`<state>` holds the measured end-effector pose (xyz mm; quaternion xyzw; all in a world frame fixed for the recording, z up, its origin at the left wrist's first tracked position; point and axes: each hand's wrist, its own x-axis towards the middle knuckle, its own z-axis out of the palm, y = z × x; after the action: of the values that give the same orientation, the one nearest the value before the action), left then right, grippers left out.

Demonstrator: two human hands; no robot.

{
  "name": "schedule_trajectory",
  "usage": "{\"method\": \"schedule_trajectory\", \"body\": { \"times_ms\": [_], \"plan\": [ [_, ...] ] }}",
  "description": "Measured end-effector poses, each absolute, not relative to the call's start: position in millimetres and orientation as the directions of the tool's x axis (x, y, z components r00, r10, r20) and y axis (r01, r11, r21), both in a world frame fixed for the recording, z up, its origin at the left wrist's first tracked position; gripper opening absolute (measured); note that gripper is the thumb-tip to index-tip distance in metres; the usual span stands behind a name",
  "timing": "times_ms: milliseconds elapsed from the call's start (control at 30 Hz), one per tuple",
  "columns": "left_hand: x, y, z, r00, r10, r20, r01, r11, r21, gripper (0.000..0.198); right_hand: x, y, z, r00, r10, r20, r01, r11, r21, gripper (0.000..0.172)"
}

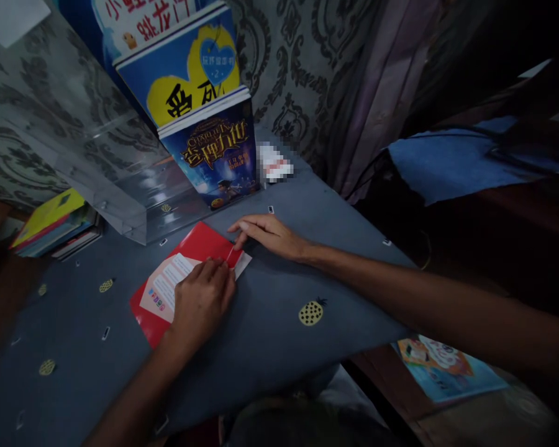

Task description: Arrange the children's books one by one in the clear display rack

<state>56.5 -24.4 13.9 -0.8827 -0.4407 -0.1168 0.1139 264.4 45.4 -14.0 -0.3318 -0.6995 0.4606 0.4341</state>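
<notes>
Left hand (201,304): lies knuckles up on the red booklet (200,243). The grip is drawn in, with the fingers curled close together and their tips at the far right corner of the white card (168,284). A thin pale strip (230,254) rises from that corner to the fingertips. Whether the grip pinches it cannot be told.

Right hand (270,236): the grip is slack, fingers stretched out and close side by side, palm down. The fingertips rest on the surface (270,335) just beyond the booklet's far corner. It holds nothing.

Count: one red booklet, one white card on it. Three books stand behind, overlapping in a row: a dark blue book (217,158) in front, a blue and yellow book (186,68) behind it, and a white and blue book (135,22) at the back. One clear plastic case (97,143) stands to their left. One stack of flat books (51,226) lies at the far left. One picture book (447,369) lies lower down at the right, beyond the surface's edge.

Position and axis: the booklet lies flat near the middle of the surface, in front of the dark blue book. Its long axis runs diagonally from near left to far right. The card follows the same axis, and its far right corner juts past the booklet's edge, pointing at the right hand.
</notes>
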Motion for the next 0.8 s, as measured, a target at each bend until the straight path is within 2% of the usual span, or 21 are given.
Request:
{"method": "schedule_trajectory", "body": {
  "times_ms": [433,633,800],
  "plan": [
    [55.6,-25.4,12.7,0.579,0.749,0.322,0.809,-0.579,-0.107,0.031,266.1,44.8,-11.8,-0.443,0.835,0.326,0.126,0.418,-0.900,0.038],
    [55.5,-29.5,7.0,0.584,0.755,0.300,0.807,-0.581,-0.107,0.029,270.7,33.2,-0.4,-0.606,0.722,0.334,0.310,0.601,-0.737,0.037],
    [40.0,-22.7,16.4,0.656,0.725,0.210,0.747,-0.664,-0.040,0.030,269.7,20.9,0.6,-0.635,0.696,0.335,0.377,0.658,-0.652,0.029]
  ]
}}
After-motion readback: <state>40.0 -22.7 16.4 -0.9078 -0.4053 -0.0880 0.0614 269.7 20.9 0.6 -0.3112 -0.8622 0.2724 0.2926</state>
